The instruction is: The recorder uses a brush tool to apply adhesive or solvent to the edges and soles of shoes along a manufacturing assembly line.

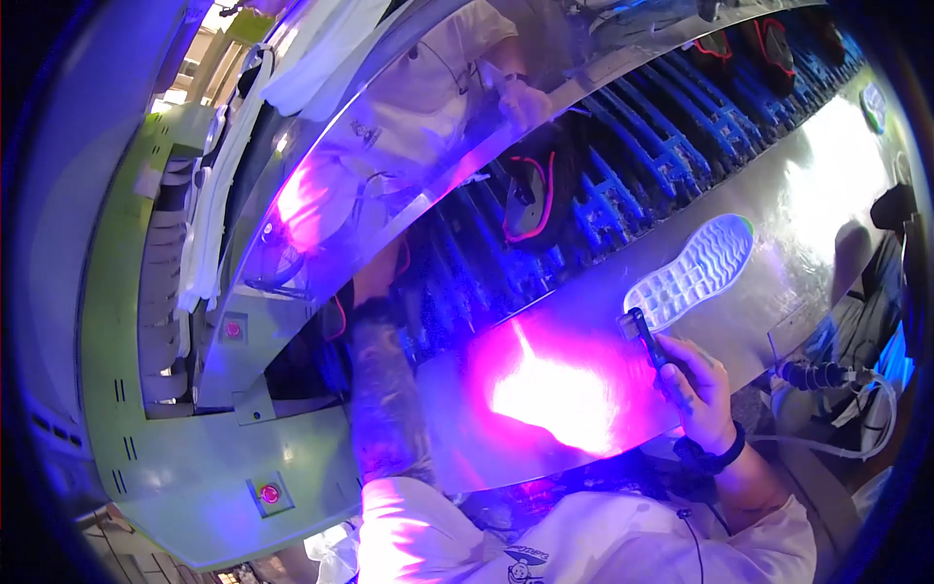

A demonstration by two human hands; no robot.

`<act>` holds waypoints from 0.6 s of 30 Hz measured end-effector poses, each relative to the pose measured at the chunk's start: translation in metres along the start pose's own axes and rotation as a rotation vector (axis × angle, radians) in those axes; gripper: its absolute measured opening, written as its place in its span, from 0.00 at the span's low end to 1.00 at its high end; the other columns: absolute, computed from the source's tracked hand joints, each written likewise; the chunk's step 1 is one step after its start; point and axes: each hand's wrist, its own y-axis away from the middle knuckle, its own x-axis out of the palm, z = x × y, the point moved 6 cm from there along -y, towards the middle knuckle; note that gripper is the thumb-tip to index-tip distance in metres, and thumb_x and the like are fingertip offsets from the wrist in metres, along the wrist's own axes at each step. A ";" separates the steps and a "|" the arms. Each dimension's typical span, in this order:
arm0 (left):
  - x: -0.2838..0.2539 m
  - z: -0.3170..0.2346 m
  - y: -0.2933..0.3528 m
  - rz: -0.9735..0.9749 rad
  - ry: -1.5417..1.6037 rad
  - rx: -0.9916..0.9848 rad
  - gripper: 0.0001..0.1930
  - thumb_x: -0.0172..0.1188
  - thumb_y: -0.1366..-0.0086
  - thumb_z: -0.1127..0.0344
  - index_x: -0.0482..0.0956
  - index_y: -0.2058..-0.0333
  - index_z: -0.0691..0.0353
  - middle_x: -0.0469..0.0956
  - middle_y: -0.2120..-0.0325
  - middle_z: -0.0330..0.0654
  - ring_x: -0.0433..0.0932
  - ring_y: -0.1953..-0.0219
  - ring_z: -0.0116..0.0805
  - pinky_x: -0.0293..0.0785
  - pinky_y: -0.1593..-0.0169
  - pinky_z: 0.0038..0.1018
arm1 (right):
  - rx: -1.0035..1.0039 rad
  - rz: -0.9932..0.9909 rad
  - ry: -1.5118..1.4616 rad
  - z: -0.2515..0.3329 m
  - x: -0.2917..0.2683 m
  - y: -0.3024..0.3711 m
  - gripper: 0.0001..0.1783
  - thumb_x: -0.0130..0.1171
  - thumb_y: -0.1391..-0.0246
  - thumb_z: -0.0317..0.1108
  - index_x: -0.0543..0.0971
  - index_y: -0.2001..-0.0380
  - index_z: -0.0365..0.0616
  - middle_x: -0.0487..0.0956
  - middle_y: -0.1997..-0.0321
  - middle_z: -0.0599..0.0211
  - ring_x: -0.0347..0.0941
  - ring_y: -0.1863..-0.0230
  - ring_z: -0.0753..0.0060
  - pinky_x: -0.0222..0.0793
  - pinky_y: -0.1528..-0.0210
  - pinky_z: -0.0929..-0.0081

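My left arm reaches forward under the edge of the shiny metal hood, and my left hand (377, 274) is over the blue-slatted conveyor (623, 190). Its fingers are hidden by the hood and the dark, so what they touch does not show. A red-edged dark shape lies close by it. In my right hand (702, 389) is a slim black handheld tool (642, 336) with a boxy head, held above the metal ledge (457, 428). Just beyond the tool's head a white shoe sole (693, 273) rests tread up on the ledge.
Dark shoe uppers with red edging (528, 200) sit on the conveyor. The mirror-like hood (389, 127) slants over its left side. A green machine frame with a red button (269, 493) stands at left. A cable with a black connector (822, 377) hangs at right. Pink-violet glare covers part of the ledge.
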 end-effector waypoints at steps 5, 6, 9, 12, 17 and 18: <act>0.016 0.023 0.051 0.238 0.413 -0.249 0.19 0.70 0.35 0.65 0.75 0.50 0.64 0.78 0.67 0.35 0.78 0.66 0.28 0.77 0.57 0.30 | -0.031 0.004 0.071 0.000 0.002 -0.003 0.19 0.60 0.34 0.32 0.80 0.43 0.34 0.83 0.58 0.58 0.80 0.62 0.70 0.74 0.57 0.72; 0.014 0.005 0.063 0.209 0.367 -0.210 0.18 0.69 0.34 0.65 0.76 0.49 0.64 0.79 0.65 0.35 0.78 0.65 0.27 0.77 0.58 0.30 | -0.030 0.030 0.068 -0.002 0.006 -0.003 0.19 0.60 0.34 0.32 0.80 0.43 0.34 0.83 0.58 0.58 0.80 0.62 0.70 0.74 0.57 0.72; 0.018 -0.061 0.087 0.102 -0.018 0.086 0.20 0.69 0.34 0.62 0.76 0.49 0.65 0.81 0.67 0.39 0.80 0.65 0.30 0.77 0.58 0.30 | -0.145 -0.034 0.070 -0.002 0.006 -0.002 0.19 0.60 0.33 0.32 0.79 0.43 0.32 0.83 0.57 0.57 0.79 0.60 0.68 0.74 0.55 0.71; 0.010 -0.068 0.081 0.074 -0.120 0.124 0.25 0.70 0.37 0.60 0.74 0.46 0.66 0.79 0.63 0.43 0.79 0.61 0.35 0.75 0.54 0.32 | -0.032 -0.058 0.014 -0.014 0.000 0.004 0.20 0.59 0.33 0.33 0.79 0.43 0.31 0.83 0.50 0.55 0.79 0.55 0.68 0.74 0.51 0.68; -0.013 -0.006 0.048 0.351 -0.077 0.002 0.33 0.72 0.41 0.58 0.70 0.42 0.67 0.76 0.56 0.50 0.77 0.54 0.42 0.73 0.48 0.36 | -0.048 -0.084 0.074 -0.028 -0.005 0.008 0.22 0.57 0.31 0.37 0.78 0.42 0.30 0.82 0.48 0.55 0.78 0.50 0.67 0.72 0.45 0.67; -0.017 0.001 0.049 0.408 -0.110 0.000 0.34 0.73 0.42 0.57 0.69 0.41 0.67 0.75 0.54 0.51 0.76 0.53 0.44 0.73 0.47 0.36 | -0.039 -0.115 0.069 -0.032 -0.005 0.008 0.23 0.57 0.30 0.38 0.78 0.42 0.29 0.82 0.48 0.56 0.78 0.48 0.67 0.71 0.43 0.67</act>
